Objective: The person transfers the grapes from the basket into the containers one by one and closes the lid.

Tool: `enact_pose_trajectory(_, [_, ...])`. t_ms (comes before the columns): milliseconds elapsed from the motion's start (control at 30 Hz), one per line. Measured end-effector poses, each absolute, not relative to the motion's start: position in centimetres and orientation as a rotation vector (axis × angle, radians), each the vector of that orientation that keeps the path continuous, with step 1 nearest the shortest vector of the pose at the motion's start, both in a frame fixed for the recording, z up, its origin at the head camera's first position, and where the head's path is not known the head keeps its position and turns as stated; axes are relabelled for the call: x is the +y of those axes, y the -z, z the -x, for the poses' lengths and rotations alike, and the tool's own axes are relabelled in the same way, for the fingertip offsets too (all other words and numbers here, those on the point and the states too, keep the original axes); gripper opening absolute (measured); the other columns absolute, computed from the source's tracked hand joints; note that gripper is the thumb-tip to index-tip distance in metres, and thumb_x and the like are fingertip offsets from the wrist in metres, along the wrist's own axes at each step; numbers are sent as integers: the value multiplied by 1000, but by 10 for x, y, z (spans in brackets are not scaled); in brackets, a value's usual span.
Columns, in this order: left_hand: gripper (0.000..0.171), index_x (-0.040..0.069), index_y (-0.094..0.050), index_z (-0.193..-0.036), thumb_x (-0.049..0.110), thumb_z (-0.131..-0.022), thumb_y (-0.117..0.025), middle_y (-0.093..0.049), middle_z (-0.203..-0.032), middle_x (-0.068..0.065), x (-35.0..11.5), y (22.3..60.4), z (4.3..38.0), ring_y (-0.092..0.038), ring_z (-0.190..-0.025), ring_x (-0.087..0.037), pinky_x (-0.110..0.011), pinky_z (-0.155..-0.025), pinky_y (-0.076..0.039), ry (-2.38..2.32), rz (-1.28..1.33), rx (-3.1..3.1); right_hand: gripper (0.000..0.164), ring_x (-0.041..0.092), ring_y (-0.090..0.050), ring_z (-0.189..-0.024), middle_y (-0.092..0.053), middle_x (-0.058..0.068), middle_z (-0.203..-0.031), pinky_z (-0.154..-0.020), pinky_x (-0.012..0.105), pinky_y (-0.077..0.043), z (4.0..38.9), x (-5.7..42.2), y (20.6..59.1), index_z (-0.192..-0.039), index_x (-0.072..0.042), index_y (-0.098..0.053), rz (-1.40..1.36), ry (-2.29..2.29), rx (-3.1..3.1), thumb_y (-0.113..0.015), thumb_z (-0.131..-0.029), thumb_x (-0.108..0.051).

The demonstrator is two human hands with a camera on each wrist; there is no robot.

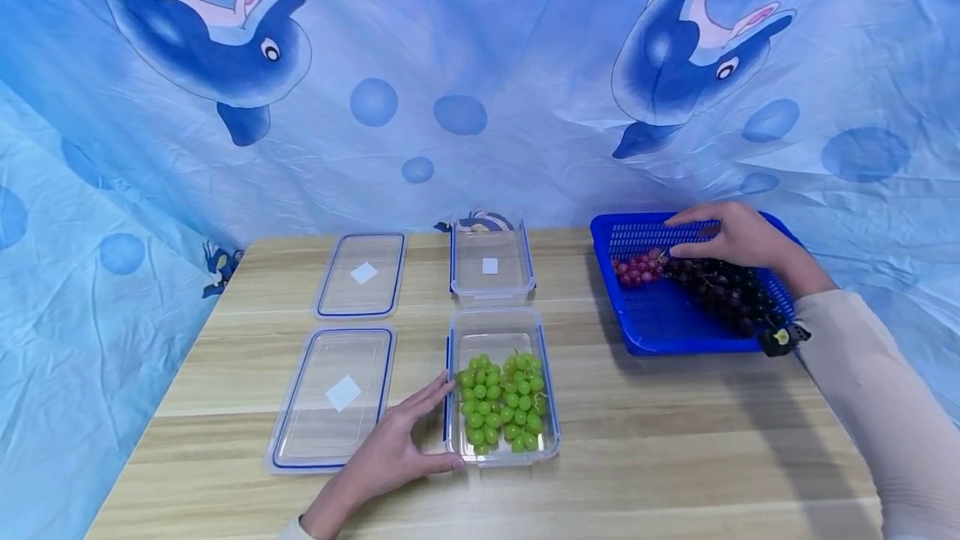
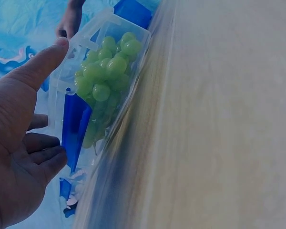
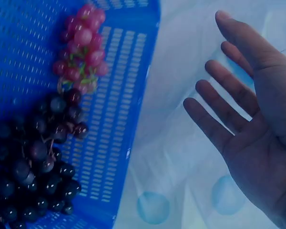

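My left hand (image 1: pixel 397 448) rests at the left side of a clear lidless box (image 1: pixel 504 323), thumb by its near corner and fingers along its blue side clip. Inside lie two bunches of green grapes (image 1: pixel 480 402). In the left wrist view, the thumb (image 2: pixel 43 62) reaches the box's rim. My right hand (image 1: pixel 731 236) hovers over the blue basket (image 1: pixel 637 327), its fingers spread and holding nothing. Below it are a small bunch of red grapes (image 3: pixel 83 47) and dark grapes (image 3: pixel 38 152). The right wrist view shows that palm and its extended fingers.
A second clear box (image 1: pixel 491 252) stands behind the first. Two clear lids with blue seals, a far lid (image 1: pixel 363 257) and a near lid (image 1: pixel 330 432), lie to the left on the wooden table (image 1: pixel 637 457). A blue dolphin-print cloth (image 1: pixel 510 48) hangs behind.
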State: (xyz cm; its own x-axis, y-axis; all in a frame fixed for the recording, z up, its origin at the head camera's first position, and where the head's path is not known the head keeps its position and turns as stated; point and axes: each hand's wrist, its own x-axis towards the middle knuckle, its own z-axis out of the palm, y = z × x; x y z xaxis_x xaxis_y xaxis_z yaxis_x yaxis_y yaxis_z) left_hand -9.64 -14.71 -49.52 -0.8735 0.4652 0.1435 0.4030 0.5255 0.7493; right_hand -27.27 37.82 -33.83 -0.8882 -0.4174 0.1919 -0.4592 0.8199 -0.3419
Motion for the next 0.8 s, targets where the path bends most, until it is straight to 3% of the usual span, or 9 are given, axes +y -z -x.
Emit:
enact_pose_trajectory(200, [104, 13, -44, -155, 51, -69, -90, -33, -164, -6, -148, 496, 95, -38, -147, -30, -52, -117, -33, -1286, -742, 2676, 41, 32, -69, -108, -71, 18, -125, -79, 38, -55, 298, 384, 355, -121, -8, -76, -689, -641, -2951, -85, -86, -27])
enact_pose_trajectory(333, [103, 14, -45, -155, 49, -69, -91, -33, -164, -7, -148, 496, 96, -38, -147, -31, -52, -118, -33, -1294, -746, 2672, 43, 30, -68, -105, -70, 20, -127, -80, 38, -52, 310, 383, 368, -121, -8, -76, -693, -648, -2981, -86, -84, -27])
enact_pose_trajectory(467, [103, 14, -45, -155, 54, -70, -89, -33, -164, -7, -149, 496, 95, -38, -147, -30, -52, -117, -33, -1296, -758, 2674, 46, 29, -65, -102, -69, 22, -127, -89, 50, -54, 319, 383, 380, -123, -7, -74, -694, -655, -3042, -87, -83, -28])
enact_pose_trajectory(633, [104, 13, -45, -155, 57, -70, -87, -34, -164, -8, -149, 497, 95, -38, -147, -30, -52, -117, -34, -1303, -758, 2675, 54, 40, -61, -123, -66, 25, -132, -102, 60, -50, 329, 384, 393, -126, -5, -72, -674, -657, -3132, -88, -82, -31])
enact_pose_trajectory(800, [103, 14, -45, -155, 54, -70, -88, -34, -164, -7, -148, 498, 96, -39, -147, -30, -52, -117, -34, -1294, -763, 2683, 59, 51, -50, -132, -61, 29, -137, -108, 68, -42, 334, 384, 402, -129, -5, -70, -647, -638, -3221, -88, -81, -34])
